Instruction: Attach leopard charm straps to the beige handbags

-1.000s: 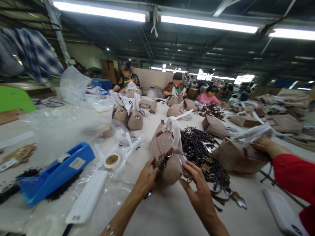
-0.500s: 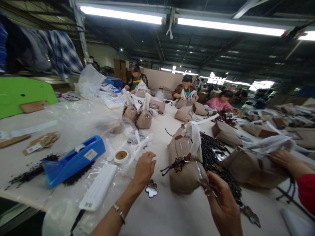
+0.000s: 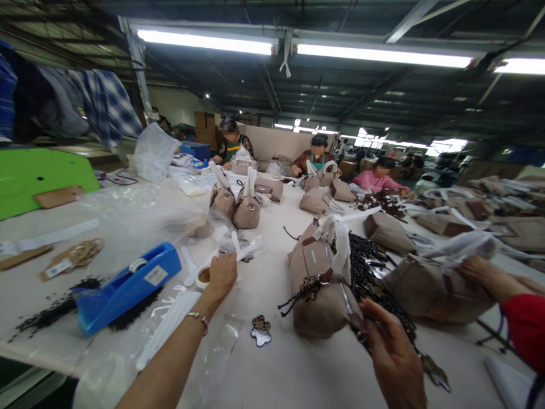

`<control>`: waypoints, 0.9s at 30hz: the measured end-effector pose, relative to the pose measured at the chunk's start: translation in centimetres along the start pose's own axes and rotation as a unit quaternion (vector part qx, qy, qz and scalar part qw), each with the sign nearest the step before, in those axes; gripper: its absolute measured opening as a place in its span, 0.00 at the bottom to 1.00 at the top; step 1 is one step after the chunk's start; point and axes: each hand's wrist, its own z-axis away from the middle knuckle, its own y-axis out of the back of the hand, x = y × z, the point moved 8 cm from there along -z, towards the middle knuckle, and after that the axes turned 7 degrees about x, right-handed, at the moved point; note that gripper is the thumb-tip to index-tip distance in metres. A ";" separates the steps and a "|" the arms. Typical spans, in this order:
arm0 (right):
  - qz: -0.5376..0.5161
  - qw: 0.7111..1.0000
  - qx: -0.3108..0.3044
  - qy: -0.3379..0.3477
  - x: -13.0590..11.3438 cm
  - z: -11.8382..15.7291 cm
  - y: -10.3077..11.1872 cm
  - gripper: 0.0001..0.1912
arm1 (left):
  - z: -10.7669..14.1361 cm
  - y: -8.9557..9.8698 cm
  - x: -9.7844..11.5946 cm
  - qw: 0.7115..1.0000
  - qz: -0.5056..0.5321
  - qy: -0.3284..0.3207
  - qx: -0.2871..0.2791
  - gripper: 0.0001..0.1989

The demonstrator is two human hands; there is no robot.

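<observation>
A beige handbag (image 3: 317,284) stands on the table, its handles (image 3: 338,244) wrapped in white. From its side hangs a leopard-print charm (image 3: 309,288) with dark cords. My right hand (image 3: 394,352) is closed on the brown tab at the bag's near end. At the left, my left hand (image 3: 222,275) is curled beside a small round tub (image 3: 203,277) of brown stuff, near white plastic pieces (image 3: 235,243). Its fingertips are hidden, so what they hold cannot be made out. A loose charm (image 3: 260,330), leopard-print and silvery, lies between my hands.
A blue tape dispenser (image 3: 128,287) and a white power strip (image 3: 170,324) lie left. Dark beaded cords (image 3: 366,267) are heaped behind the bag. At right a red-sleeved co-worker's hand (image 3: 479,272) touches another bag (image 3: 438,289). More bags (image 3: 247,210) and people stand beyond.
My left hand has moved left and away from the loose charm to the tub, its fingers now curled. My right hand stays at the bag's end. The view has shifted slightly.
</observation>
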 end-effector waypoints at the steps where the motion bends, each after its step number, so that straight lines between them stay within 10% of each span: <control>1: 0.002 1.000 0.009 -0.018 0.0 -0.1 0.3 0.23 | -0.3 0.3 -0.2 0.999 0.027 0.019 0.001 0.10; 6: -0.035 0.996 0.034 -0.075 -0.7 -0.3 0.8 0.23 | -1.4 1.7 -1.8 0.969 0.208 0.134 -0.018 0.05; 11: -0.090 0.992 0.055 -0.068 -2.9 0.0 1.2 0.22 | -0.7 3.2 -2.6 0.874 0.424 0.236 -0.019 0.08; 16: -0.094 0.971 0.070 0.207 -10.3 2.1 2.5 0.13 | 1.6 3.2 -0.6 0.777 0.564 0.280 -0.028 0.08; 20: -0.119 0.931 -0.110 0.328 -14.8 5.6 -1.2 0.13 | 4.3 1.5 2.8 0.724 0.625 0.288 -0.038 0.12; 27: -0.055 0.951 -0.248 0.175 -13.6 7.8 -10.3 0.16 | 9.5 -0.7 7.8 0.725 0.633 0.270 0.022 0.16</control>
